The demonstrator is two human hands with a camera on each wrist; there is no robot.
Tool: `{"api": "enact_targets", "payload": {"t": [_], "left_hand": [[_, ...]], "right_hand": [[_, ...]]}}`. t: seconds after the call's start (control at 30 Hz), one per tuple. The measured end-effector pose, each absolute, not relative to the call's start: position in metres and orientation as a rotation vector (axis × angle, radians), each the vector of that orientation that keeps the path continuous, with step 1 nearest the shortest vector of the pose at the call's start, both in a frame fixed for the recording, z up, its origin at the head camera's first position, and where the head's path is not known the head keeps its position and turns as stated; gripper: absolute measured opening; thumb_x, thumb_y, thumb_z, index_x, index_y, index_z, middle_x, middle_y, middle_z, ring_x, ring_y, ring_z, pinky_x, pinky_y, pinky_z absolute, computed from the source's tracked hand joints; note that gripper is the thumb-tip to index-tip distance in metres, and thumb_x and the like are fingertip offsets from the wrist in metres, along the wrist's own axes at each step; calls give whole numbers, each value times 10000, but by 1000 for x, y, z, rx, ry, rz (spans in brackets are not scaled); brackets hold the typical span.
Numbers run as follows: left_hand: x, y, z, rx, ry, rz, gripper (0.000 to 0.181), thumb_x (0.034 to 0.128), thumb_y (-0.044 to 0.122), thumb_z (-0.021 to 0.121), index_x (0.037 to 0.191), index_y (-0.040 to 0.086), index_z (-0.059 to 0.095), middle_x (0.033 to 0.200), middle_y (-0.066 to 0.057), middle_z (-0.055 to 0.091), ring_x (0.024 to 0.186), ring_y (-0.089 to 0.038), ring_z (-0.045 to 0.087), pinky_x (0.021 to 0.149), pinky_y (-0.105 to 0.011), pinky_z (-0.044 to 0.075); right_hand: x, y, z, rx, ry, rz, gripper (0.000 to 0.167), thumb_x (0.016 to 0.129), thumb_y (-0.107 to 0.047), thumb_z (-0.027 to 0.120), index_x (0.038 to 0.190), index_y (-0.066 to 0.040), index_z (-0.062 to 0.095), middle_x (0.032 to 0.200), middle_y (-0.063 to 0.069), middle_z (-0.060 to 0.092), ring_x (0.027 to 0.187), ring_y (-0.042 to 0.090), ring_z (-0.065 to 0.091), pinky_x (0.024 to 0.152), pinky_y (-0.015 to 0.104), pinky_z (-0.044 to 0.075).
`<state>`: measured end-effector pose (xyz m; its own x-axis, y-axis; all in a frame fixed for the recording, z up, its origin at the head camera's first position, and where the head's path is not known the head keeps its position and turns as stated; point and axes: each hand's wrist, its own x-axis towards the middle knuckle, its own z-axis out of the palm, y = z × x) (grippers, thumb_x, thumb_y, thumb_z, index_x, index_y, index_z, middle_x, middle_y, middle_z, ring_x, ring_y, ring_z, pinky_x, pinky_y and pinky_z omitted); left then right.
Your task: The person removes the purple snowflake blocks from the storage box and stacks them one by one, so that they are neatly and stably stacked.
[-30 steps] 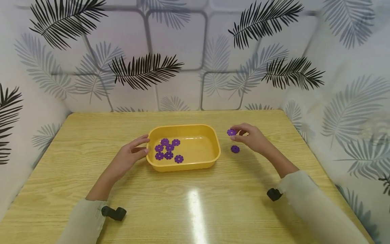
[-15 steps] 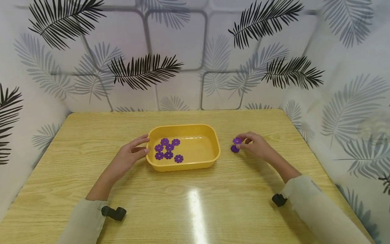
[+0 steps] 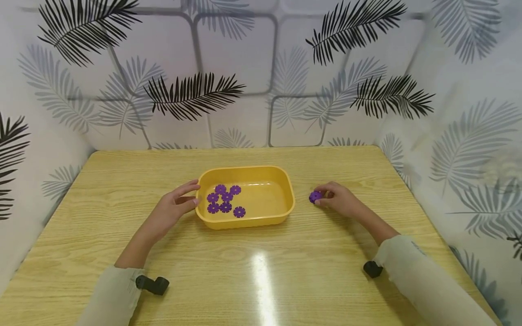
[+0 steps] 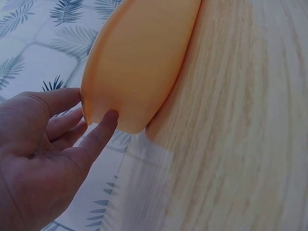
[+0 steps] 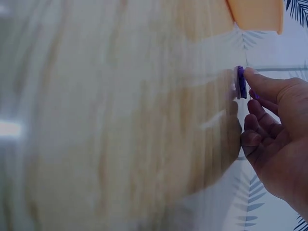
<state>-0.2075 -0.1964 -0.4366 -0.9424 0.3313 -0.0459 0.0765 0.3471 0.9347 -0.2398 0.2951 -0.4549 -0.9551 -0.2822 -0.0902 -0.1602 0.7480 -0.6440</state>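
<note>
A yellow plastic tray holds several purple notched interlocking discs, grouped mostly toward its left end. My left hand rests at the tray's left end; in the left wrist view the fairly straight thumb touches the outer end wall and a finger meets the rim. To the right of the tray, my right hand pinches a purple interlocking disc low at the tabletop, over another disc. In the right wrist view the thumb lies against the stacked purple discs; fingers partly hide them.
The light wooden table spreads around the tray, with a bright glare streak in front. Leaf-patterned cloth stands behind and at both sides. Black wrist cameras sit on both sleeves.
My right hand has come nearer and down with its disc, which now lies over the disc on the table. The left hand and the tray have stayed put.
</note>
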Motion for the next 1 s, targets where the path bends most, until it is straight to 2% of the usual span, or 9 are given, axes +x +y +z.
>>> {"api": "enact_targets", "payload": {"t": [0.43, 0.7, 1.0], "left_hand": [[-201, -193, -440, 373, 2389, 1649, 517, 1033, 255, 595, 1506, 90, 467, 1658, 24, 292, 1369, -353, 485, 979, -162, 492], [-200, -192, -439, 364, 2407, 1625, 520, 1034, 265, 592, 1508, 93, 463, 1661, 14, 285, 1373, -351, 480, 1020, -222, 495], [-201, -192, -439, 355, 2402, 1633, 511, 1035, 252, 591, 1505, 90, 468, 1662, 21, 284, 1336, -342, 504, 957, -138, 487]], "right_hand": [[-241, 300, -463, -397, 2771, -965, 404, 961, -214, 706, 1317, -36, 641, 1142, 150, 599, 935, 241, 515, 781, 345, 457], [-242, 298, -462, -402, 2766, -931, 396, 955, -206, 713, 1310, -42, 648, 1155, 138, 596, 928, 237, 505, 776, 349, 454], [-241, 298, -458, -442, 2763, -901, 429, 949, -176, 718, 1334, -13, 618, 1162, 162, 598, 939, 240, 514, 788, 363, 461]]}}
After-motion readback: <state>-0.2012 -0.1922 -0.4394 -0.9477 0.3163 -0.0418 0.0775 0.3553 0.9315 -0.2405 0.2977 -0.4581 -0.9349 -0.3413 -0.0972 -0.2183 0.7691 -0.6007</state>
